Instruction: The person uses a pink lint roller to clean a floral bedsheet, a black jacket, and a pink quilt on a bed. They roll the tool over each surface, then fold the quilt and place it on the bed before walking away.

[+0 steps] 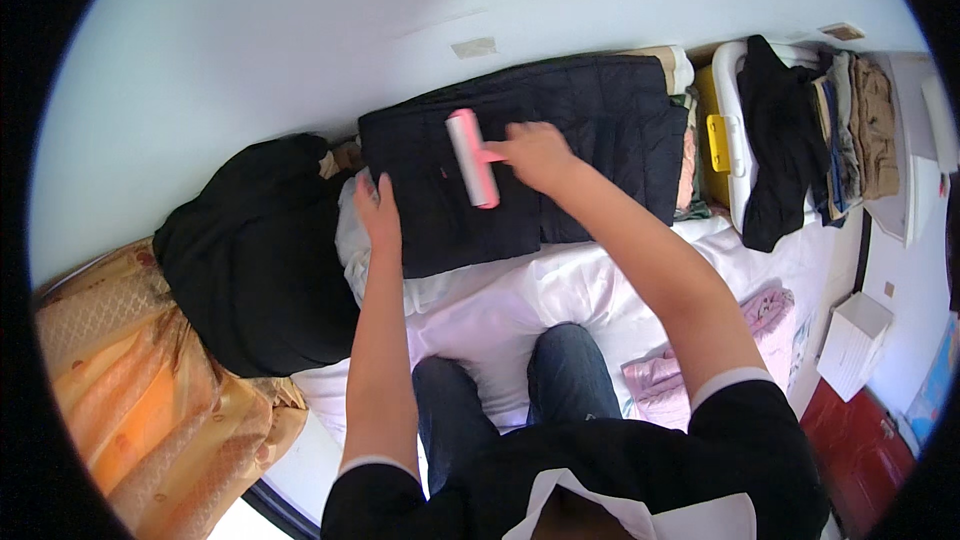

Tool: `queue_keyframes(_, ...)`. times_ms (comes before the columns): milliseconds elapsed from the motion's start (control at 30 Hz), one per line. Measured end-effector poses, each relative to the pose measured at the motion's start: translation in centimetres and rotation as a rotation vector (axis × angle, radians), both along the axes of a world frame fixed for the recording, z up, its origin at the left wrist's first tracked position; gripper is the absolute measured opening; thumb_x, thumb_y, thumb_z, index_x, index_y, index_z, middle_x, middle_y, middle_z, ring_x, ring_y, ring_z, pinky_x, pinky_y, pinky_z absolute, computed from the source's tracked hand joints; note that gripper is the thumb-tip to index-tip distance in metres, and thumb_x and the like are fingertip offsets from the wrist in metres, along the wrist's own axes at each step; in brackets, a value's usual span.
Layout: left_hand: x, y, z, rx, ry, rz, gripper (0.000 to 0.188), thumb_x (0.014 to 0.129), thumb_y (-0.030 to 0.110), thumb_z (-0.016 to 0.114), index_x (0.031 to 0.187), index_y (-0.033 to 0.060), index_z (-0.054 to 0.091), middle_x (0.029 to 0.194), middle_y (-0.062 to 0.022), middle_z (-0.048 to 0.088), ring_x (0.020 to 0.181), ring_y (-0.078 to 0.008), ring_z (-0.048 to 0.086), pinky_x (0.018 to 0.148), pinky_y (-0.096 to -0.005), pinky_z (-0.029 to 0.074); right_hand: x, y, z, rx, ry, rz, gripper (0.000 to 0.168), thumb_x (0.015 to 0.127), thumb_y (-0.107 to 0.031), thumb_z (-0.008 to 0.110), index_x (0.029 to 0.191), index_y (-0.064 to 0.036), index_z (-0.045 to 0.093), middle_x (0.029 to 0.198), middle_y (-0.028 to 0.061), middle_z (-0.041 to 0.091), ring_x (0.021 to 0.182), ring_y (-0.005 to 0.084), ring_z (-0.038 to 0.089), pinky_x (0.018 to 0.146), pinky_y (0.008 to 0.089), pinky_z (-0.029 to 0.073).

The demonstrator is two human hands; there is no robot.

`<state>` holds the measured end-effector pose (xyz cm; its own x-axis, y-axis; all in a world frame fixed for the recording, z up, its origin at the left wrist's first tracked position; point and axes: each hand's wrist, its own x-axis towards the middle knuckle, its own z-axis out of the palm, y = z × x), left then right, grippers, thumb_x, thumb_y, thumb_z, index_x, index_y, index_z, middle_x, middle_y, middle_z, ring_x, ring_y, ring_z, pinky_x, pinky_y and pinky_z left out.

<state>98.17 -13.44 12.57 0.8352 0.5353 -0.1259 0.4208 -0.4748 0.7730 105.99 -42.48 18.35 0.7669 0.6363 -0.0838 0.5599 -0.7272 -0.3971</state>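
Note:
A folded black garment lies along the wall, on top of other folded cloth. My right hand grips the pink handle of a lint roller, whose white roll is over the garment's left part; whether it touches the fabric cannot be told. At the garment's left edge rests my left hand, fingers apart and holding nothing, partly over a whitish translucent bag or cloth. To the left of that hand is a large heap of black fabric.
A white and yellow storage bin with black clothing over it stands at the right, beside folded clothes. A pink quilted cloth lies on the pale bedding. Patterned orange curtains hang at the left.

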Motion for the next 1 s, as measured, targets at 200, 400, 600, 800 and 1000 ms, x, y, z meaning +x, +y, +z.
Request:
queue_keyframes(200,7.6,0.0,-5.4,0.085,0.223,0.211,0.060,0.083,0.042,0.054,0.118,-0.0056,0.046,0.117,-0.0259,0.047,0.109,-0.0358,0.046,0.092,-0.0382,0.037,-3.1,-7.9,2.4,0.087,0.077,-0.265,0.034,0.074,-0.011,0.059,0.106,-0.022,0.061,0.077,0.0090,0.057,0.077,0.0266,0.056,0.069,0.0393,0.044)
queue_keyframes(400,8.4,-0.7,-3.5,-0.265,0.119,0.144,0.056,0.083,0.045,0.054,0.110,-0.0042,0.051,0.109,-0.0187,0.055,0.100,-0.0289,0.053,0.086,-0.0379,0.041,-0.1,-3.3,2.4,0.415,0.188,-0.178,0.033,0.074,-0.012,0.063,0.107,-0.015,0.062,0.079,0.0097,0.058,0.074,0.0262,0.056,0.067,0.0344,0.045)
queue_keyframes(600,8.3,2.5,-4.8,-1.191,0.232,0.225,0.066,0.077,0.053,0.059,0.116,0.0014,0.051,0.111,-0.0115,0.058,0.097,-0.0239,0.056,0.084,-0.0383,0.045,5.0,5.2,-2.0,0.624,0.612,-0.070,0.033,0.078,-0.019,0.064,0.109,-0.010,0.061,0.099,0.0101,0.062,0.092,0.0207,0.058,0.081,0.0300,0.044)
queue_keyframes(800,8.3,3.8,-3.8,-1.141,0.359,0.422,0.082,0.070,0.056,0.064,0.126,0.0012,0.041,0.127,-0.0132,0.046,0.114,-0.0287,0.045,0.096,-0.0443,0.035,4.3,-2.3,-2.0,0.015,0.225,-0.131,0.031,0.079,-0.025,0.060,0.109,-0.019,0.061,0.088,0.0117,0.062,0.081,0.0295,0.057,0.073,0.0375,0.045)
queue_keyframes(1000,7.5,6.7,-8.5,-1.240,0.250,0.346,0.083,0.071,0.055,0.064,0.129,0.0018,0.038,0.129,-0.0137,0.044,0.115,-0.0289,0.044,0.097,-0.0447,0.034,1.2,-7.8,3.4,-0.210,0.046,-0.231,0.032,0.077,-0.018,0.062,0.109,-0.017,0.061,0.075,0.0109,0.058,0.073,0.0267,0.057,0.065,0.0359,0.045)
